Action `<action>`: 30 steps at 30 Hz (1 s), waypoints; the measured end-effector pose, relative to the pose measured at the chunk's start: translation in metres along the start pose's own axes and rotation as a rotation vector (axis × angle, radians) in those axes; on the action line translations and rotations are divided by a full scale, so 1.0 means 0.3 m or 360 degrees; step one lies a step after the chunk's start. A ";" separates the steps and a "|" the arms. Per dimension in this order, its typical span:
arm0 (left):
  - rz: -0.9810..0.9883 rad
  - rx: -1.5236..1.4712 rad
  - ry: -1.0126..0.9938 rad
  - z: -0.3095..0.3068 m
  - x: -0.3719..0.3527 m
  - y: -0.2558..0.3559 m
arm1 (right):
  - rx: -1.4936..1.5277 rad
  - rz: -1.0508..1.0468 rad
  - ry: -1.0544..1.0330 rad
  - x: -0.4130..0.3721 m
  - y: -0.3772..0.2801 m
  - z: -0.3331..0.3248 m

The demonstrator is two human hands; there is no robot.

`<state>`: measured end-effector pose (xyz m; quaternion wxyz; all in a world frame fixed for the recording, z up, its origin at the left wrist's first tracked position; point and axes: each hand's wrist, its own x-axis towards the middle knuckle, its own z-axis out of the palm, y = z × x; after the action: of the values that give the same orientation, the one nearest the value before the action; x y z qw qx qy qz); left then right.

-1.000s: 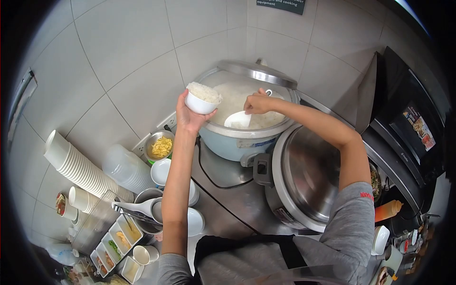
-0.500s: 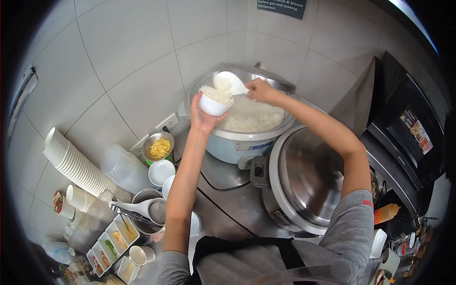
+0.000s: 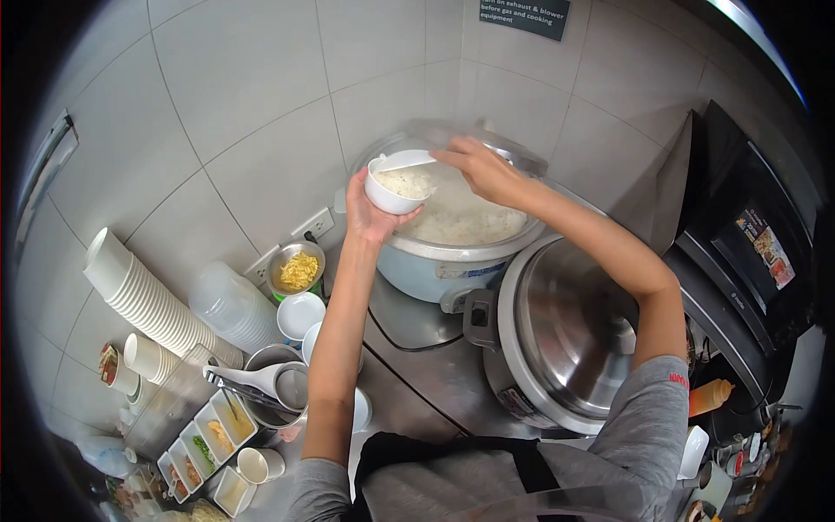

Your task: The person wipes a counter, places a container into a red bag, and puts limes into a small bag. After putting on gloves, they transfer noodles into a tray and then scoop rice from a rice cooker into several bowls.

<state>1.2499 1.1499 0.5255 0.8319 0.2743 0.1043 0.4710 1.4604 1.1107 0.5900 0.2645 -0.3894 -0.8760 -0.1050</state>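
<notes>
A white bowl (image 3: pixel 393 202) with rice (image 3: pixel 406 182) in it rests in my left hand (image 3: pixel 372 217), whose fingers wrap round its side and base. Pinched in my right hand (image 3: pixel 487 170) is a white rice paddle (image 3: pixel 405 160), its blade lying over the bowl's far rim. Both hands are above the left part of an open rice cooker (image 3: pixel 452 252), which holds more rice (image 3: pixel 470 219). Steam blurs the cooker's raised lid behind.
A second cooker with a closed steel lid (image 3: pixel 578 326) stands at the right. To the left are stacked paper cups (image 3: pixel 156 300), a bowl of yellow shreds (image 3: pixel 298 270), a steel pot with a ladle (image 3: pixel 270 379) and ingredient trays (image 3: pixel 209 439).
The paddle has tipped from facing up above the rice to lying edge-down across the bowl. The heaped rice is lower in the bowl, and my right hand has turned over.
</notes>
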 end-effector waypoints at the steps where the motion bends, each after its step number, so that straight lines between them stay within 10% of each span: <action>1: -0.0010 -0.0002 0.0014 -0.003 0.001 -0.001 | 0.0095 0.0026 -0.0082 0.002 0.004 -0.020; 21: 0.0216 -0.0114 0.0239 -0.002 0.064 -0.070 | 0.0749 0.0573 -0.0071 -0.046 -0.008 0.042; 25: 0.0286 -0.0335 0.0368 0.000 0.066 -0.107 | 0.1354 0.1305 -0.0006 -0.049 0.008 0.057; 30: 0.0281 -0.0282 0.0374 0.032 0.071 -0.128 | 0.0587 0.0654 0.0073 -0.073 -0.030 0.097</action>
<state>1.2933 1.1488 0.5139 0.7903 0.1510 0.1344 0.5785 1.4547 1.1023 0.5538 0.3663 -0.5017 -0.7768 0.1032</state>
